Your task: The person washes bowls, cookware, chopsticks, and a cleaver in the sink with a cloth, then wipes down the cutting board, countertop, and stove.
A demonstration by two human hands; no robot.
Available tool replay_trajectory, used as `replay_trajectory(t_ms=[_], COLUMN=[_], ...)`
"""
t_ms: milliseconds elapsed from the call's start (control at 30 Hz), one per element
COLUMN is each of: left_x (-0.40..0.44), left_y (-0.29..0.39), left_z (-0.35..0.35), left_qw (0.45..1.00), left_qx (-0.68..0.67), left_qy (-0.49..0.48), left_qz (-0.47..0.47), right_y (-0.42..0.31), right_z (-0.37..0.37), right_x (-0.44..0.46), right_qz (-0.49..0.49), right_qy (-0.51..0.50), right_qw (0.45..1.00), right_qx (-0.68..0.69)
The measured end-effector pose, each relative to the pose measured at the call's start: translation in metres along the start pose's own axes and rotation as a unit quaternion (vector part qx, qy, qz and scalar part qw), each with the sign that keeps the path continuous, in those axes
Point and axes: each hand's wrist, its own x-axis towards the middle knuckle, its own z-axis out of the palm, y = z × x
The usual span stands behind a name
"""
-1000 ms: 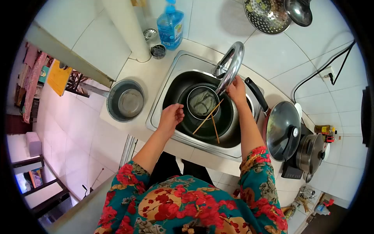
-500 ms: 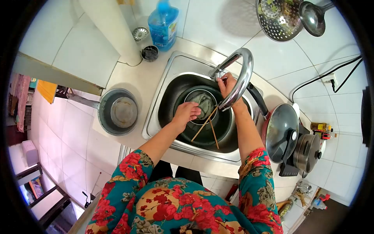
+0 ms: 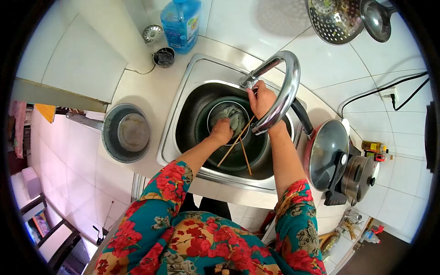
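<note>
In the sink (image 3: 179, 137) a small metal bowl (image 3: 210, 120) sits inside a larger dark green basin (image 3: 201, 145). A crumpled grey-green cloth (image 3: 235, 120) lies in the bowl. My left hand (image 3: 222, 132) reaches into the bowl with its fingers closed on the cloth; the fingertips are partly hidden. My right hand (image 3: 263, 101) is up at the base of the chrome faucet (image 3: 291, 82), fingers closed round its handle. A pair of wooden chopsticks (image 3: 229, 152) leans crosswise over the bowl and basin, just right of my left hand.
Left of the sink stands a grey pot (image 3: 110, 140). A blue soap bottle (image 3: 181, 27) and a drain strainer (image 3: 164, 57) are at the back. On the right are a lidded red pan (image 3: 323, 146) and a steel pot (image 3: 355, 176). A skimmer (image 3: 334, 20) and a ladle (image 3: 376, 20) hang above.
My left hand has lowered from above the bowl into it, onto the cloth. My right hand stays at the faucet handle. The whole view has shifted slightly.
</note>
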Motion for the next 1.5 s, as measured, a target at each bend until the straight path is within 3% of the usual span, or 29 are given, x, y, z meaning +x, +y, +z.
replay_trajectory(t_ms=[200,233,333,367,433,500,567,600,667,700,767,800,867,900,967,1133,1167,1233,1300,1367,1433,1467,1500], left_x=[0.004,0.002,-0.006,-0.008,-0.015,-0.02,-0.032,-0.034,-0.042,-0.051,-0.059,-0.06,-0.062,-0.064,-0.066,-0.06,-0.055,-0.05,-0.056,-0.069,-0.072,-0.058,-0.066], left_y=[0.003,0.005,0.002,0.002,0.006,0.015,0.032,0.039,0.049,0.06,0.07,0.073,0.079,0.083,0.087,0.065,0.057,0.051,0.053,0.067,0.067,0.058,0.067], left_z=[-0.003,-0.004,-0.013,-0.015,-0.02,-0.036,-0.057,-0.062,-0.073,-0.086,-0.095,-0.097,-0.1,-0.101,-0.105,-0.105,-0.101,-0.093,-0.083,-0.084,-0.081,-0.069,-0.07], left_qw=[0.997,0.997,0.99,0.99,0.971,0.966,0.945,0.928,0.922,0.914,0.897,0.879,0.861,0.857,0.854,0.837,0.818,0.833,0.816,0.802,0.614,0.567,0.565], left_qx=[0.074,0.074,-0.009,-0.005,-0.03,-0.072,-0.287,-0.303,-0.325,-0.35,-0.407,-0.437,-0.466,-0.466,-0.464,-0.506,-0.544,-0.516,-0.574,-0.587,-0.775,-0.805,-0.806], left_qy=[0.005,0.002,0.033,0.036,0.128,0.121,0.039,0.08,0.075,0.071,0.043,0.036,0.03,0.031,0.034,0.102,0.107,0.154,0.045,0.021,-0.147,-0.168,-0.168], left_qz=[0.002,0.001,0.135,0.135,0.2,0.217,0.149,0.201,0.197,0.191,0.169,0.186,0.203,0.217,0.233,0.182,0.156,0.125,-0.057,-0.109,-0.005,0.043,0.041], right_y=[-0.004,-0.006,-0.008,-0.008,-0.008,-0.007,0.004,0.002,-0.002,0.002,-0.016,-0.011,0.007,0.004,-0.005,-0.033,-0.039,-0.054,-0.069,-0.07,-0.089,-0.09,-0.098], right_z=[-0.002,-0.003,0.0,0.001,0.0,-0.002,0.01,0.009,0.006,0.007,-0.008,-0.004,0.01,0.006,-0.001,-0.028,-0.034,-0.041,-0.042,-0.032,-0.032,-0.025,-0.019], right_x=[0.0,0.0,0.0,0.0,-0.001,-0.001,-0.006,-0.01,-0.026,-0.037,-0.055,-0.067,-0.086,-0.087,-0.085,-0.07,-0.067,-0.063,-0.064,-0.068,-0.077,-0.082,-0.084], right_qz=[0.003,-0.045,-0.044,-0.025,-0.008,0.115,0.107,0.084,0.05,0.128,0.186,0.184,0.144,0.142,0.201,0.163,0.173,0.179,0.174,0.155,0.188,0.185,0.194], right_qy=[-0.011,0.029,0.038,0.029,0.026,-0.075,-0.046,-0.004,0.071,0.036,0.012,0.012,-0.13,-0.13,-0.133,-0.094,-0.083,-0.074,-0.042,-0.044,0.007,0.018,0.056], right_qw=[1.0,0.998,0.998,0.999,1.0,0.99,0.99,0.991,0.973,0.931,0.904,0.904,0.915,0.915,0.859,0.858,0.838,0.817,0.772,0.788,0.78,0.822,0.815], right_qx=[-0.01,-0.042,-0.035,-0.022,-0.008,0.016,0.079,0.103,0.212,0.341,0.384,0.385,0.354,0.354,0.453,0.478,0.511,0.543,0.61,0.594,0.597,0.538,0.544])
